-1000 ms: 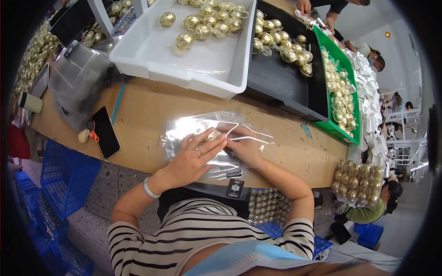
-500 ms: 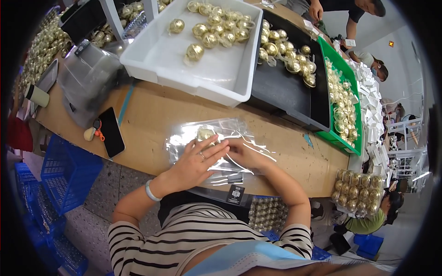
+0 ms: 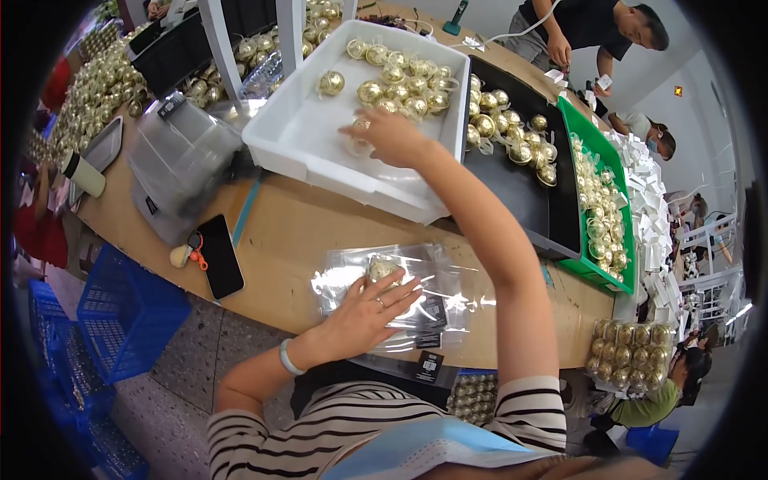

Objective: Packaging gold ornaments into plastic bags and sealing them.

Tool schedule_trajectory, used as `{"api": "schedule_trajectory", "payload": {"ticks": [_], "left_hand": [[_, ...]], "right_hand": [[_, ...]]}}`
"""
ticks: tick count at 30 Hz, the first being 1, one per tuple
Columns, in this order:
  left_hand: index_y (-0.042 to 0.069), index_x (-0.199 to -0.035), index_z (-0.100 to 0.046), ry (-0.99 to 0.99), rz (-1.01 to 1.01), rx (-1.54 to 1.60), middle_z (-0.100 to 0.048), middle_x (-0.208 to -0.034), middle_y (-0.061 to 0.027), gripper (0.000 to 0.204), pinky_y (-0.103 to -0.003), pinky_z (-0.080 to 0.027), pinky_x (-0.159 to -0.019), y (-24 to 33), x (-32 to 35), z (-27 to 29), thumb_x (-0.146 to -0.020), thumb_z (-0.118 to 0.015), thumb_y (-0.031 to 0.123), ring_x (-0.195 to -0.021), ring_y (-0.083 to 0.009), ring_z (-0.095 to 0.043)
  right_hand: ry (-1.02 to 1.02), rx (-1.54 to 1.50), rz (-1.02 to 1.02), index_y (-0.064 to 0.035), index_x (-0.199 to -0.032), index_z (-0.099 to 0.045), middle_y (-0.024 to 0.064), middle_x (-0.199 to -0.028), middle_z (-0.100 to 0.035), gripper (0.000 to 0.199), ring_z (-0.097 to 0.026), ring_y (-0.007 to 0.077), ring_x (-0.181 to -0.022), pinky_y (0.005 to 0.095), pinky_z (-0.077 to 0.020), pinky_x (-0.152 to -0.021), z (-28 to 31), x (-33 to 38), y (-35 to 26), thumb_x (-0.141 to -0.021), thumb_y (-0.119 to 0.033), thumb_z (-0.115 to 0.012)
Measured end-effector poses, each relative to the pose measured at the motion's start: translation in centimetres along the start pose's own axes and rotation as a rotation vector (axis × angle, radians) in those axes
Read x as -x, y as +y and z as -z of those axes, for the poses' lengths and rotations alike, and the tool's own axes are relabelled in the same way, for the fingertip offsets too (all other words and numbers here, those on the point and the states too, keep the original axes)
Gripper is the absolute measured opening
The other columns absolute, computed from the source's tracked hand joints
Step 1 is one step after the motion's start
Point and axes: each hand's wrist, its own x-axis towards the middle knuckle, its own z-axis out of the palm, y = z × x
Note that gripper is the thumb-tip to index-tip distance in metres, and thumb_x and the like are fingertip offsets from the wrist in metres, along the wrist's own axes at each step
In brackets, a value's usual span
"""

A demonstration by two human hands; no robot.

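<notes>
My left hand (image 3: pixel 360 314) lies with fingers stretched over clear plastic bags (image 3: pixel 456 280) on the table. A gold ball (image 3: pixel 382 267) shows just beyond its fingertips, in or under the clear film; I cannot tell which. My right hand (image 3: pixel 394 138) is stretched out over the white tray (image 3: pixel 308 166), slightly blurred, fingers apart. Beneath those fingers is a gold ball (image 3: pixel 360 128), partly hidden; contact cannot be made out. More gold balls with translucent ribbons (image 3: pixel 416 86) are grouped at the tray's far side.
A black tray (image 3: pixel 512 204) and a green crate (image 3: pixel 626 276) of gold balls stand right of the white tray. Left lie a phone (image 3: pixel 222 258), orange-handled scissors (image 3: pixel 198 250) and stacked clear bags (image 3: pixel 180 160). A pack of gold balls (image 3: pixel 630 352) is at right. Other people work beyond.
My right hand has left the bags beside my left hand and moved up and away into the white tray. My left hand stays on the bags. The whole view has shifted slightly.
</notes>
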Motion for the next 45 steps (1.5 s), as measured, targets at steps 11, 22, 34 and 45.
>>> {"api": "schedule_trajectory", "payload": {"ticks": [11, 22, 34, 45], "left_hand": [[0.01, -0.147, -0.047, 0.013, 0.065, 0.114, -0.044, -0.156, -0.0096, 0.076, -0.06, -0.034, -0.11, 0.2, 0.6, 0.6, -0.079, -0.079, 0.017, -0.148, -0.0333, -0.035], [0.003, -0.137, -0.052, 0.147, 0.075, 0.111, -0.049, -0.151, -0.0163, 0.074, -0.045, -0.035, -0.114, -1.0, 0.2, -0.4, -0.071, -0.084, 0.014, -0.141, -0.036, -0.044], [0.008, -0.138, -0.053, 0.166, 0.012, 0.174, -0.052, -0.149, -0.0129, 0.071, -0.045, -0.037, -0.11, -1.5, 0.4, 0.4, -0.076, -0.081, 0.024, -0.139, -0.0332, -0.047], [0.009, -0.143, -0.052, 0.151, -0.015, 0.185, -0.05, -0.151, -0.0124, 0.08, -0.047, -0.037, -0.109, -1.3, 0.1, 0.3, -0.071, -0.086, 0.023, -0.141, -0.0332, -0.044]], "right_hand": [[0.625, -1.532, -0.417, -0.0019, -0.157, -0.027, 0.013, -0.144, -0.049, 0.069, -0.056, 0.0219, -0.115, 0.0354, -0.047, -0.096, 4.8, 25.3, -2.3, -0.098, -0.019, -0.06], [0.203, -0.997, -0.669, -0.0028, -0.137, -0.05, 0.0123, -0.138, -0.044, 0.069, -0.045, 0.0257, -0.131, 0.0378, -0.0366, -0.112, -2.6, 35.1, -11.4, -0.079, -0.016, -0.086], [-0.24, -1.86, -0.409, -0.0029, -0.13, -0.054, 0.0068, -0.119, -0.067, 0.06, -0.064, 0.014, -0.102, 0.0318, -0.052, -0.089, -2.0, 27.1, -11.2, -0.079, -0.004, -0.086], [-0.079, -1.619, -0.268, -0.0011, -0.129, -0.06, 0.0118, -0.133, -0.061, 0.044, -0.063, 0.02, -0.116, 0.0343, -0.0528, -0.099, -3.1, 24.6, -13.8, -0.089, -0.006, -0.076]]}}
